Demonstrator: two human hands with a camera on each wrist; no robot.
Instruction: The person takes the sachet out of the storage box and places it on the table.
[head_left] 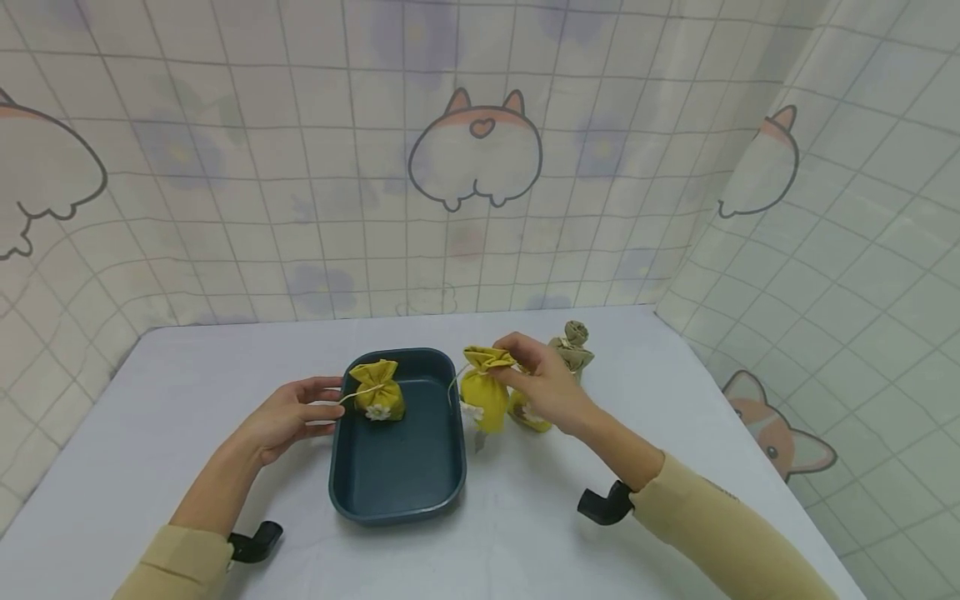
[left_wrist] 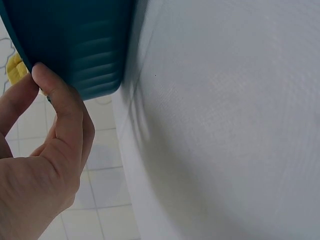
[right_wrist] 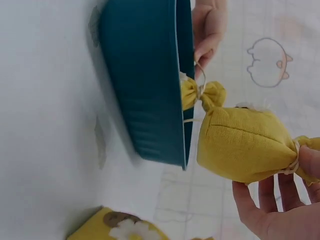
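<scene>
My left hand (head_left: pixel 296 415) grips the left rim of a dark teal rectangular tray (head_left: pixel 401 475), fingertips at the edge in the left wrist view. Inside the tray, at its far left, sits a yellow drawstring pouch (head_left: pixel 381 398) with a white flower; its cord reaches toward my left thumb. My right hand (head_left: pixel 551 387) pinches the gathered neck of a second yellow pouch (right_wrist: pixel 245 145), held up just beyond the tray's right rim. Another yellow pouch (right_wrist: pixel 127 226) with a white flower stands on the table, partly hidden behind my right hand in the head view.
An olive-green pouch (head_left: pixel 573 350) with a knotted top stands behind my right hand. The white-covered table (head_left: pixel 225 358) is bordered by a curtain (head_left: pixel 360 167) with a grid and animal print at the back and sides.
</scene>
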